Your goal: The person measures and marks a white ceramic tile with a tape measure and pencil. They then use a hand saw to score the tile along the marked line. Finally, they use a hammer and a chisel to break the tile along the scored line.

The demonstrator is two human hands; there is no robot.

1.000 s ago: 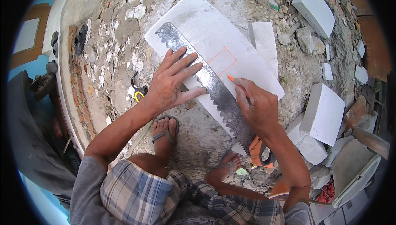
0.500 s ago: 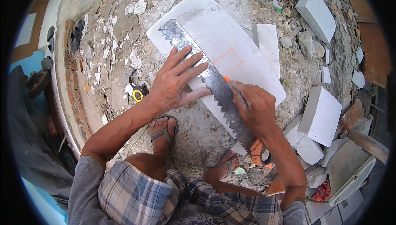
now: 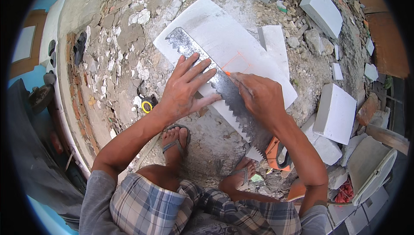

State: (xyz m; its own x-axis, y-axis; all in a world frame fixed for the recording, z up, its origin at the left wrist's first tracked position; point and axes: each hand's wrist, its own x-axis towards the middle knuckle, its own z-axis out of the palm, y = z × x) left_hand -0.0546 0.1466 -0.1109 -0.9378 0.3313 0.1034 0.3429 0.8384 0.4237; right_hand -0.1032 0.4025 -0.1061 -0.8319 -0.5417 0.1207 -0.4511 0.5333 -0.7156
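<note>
A large white block [image 3: 258, 73] lies slantwise on the rubble, with thin orange lines drawn on its top. Across it rests a hand saw [image 3: 196, 45], its toothed edge toward me and its orange handle by my right forearm. My left hand [image 3: 185, 86] lies with fingers spread, pressing the blade onto the block; the thumb reaches past the teeth. Closed in a pinch, my right hand [image 3: 261, 97] holds an orange-tipped marker [image 3: 227, 73]. Its tip touches or nearly touches the block along the blade's smooth edge, beside the lines. The fingers hide most of the marker.
A black and yellow tape measure [image 3: 148, 104] sits on the ground left of the block. More white blocks [image 3: 335, 113] lie at the right and far side among stones. My sandalled feet [image 3: 176, 143] stand close to the block. Dark slippers [image 3: 79, 48] lie at the far left.
My right hand has slid up and left along the saw's smooth edge with the marker. The left hand stays pressed on the blade. The whole view has shifted slightly.
</note>
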